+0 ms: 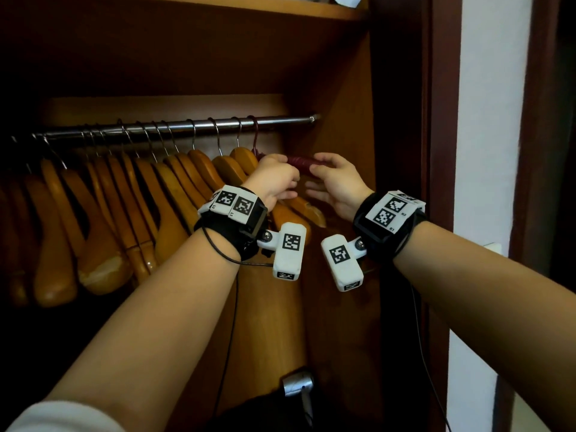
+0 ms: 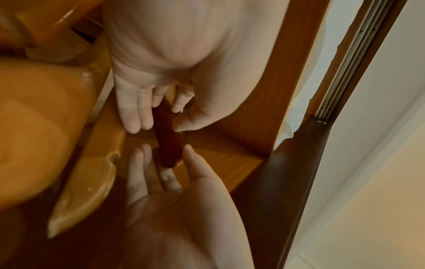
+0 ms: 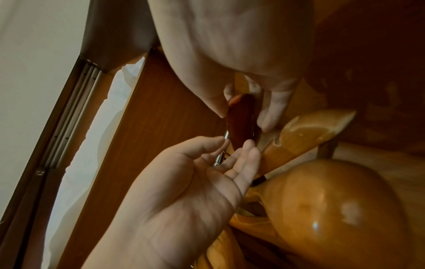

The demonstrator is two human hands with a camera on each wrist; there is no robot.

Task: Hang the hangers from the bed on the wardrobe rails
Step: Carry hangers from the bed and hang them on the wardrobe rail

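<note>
A dark red hanger hangs by its hook at the right end of the chrome rail, just right of several wooden hangers. Both hands are at its near arm. My right hand covers the arm's tip; in the left wrist view its thumb and index finger pinch the hanger. My left hand sits closer to the hook. In the right wrist view its palm lies open, with fingertips brushing the hanger and the thumb slightly clear.
The wardrobe's side wall stands close on the right of the hanger. A wooden shelf runs above. A silver appliance and something dark lie low in the wardrobe. A short bare stretch of rail lies right of the hook.
</note>
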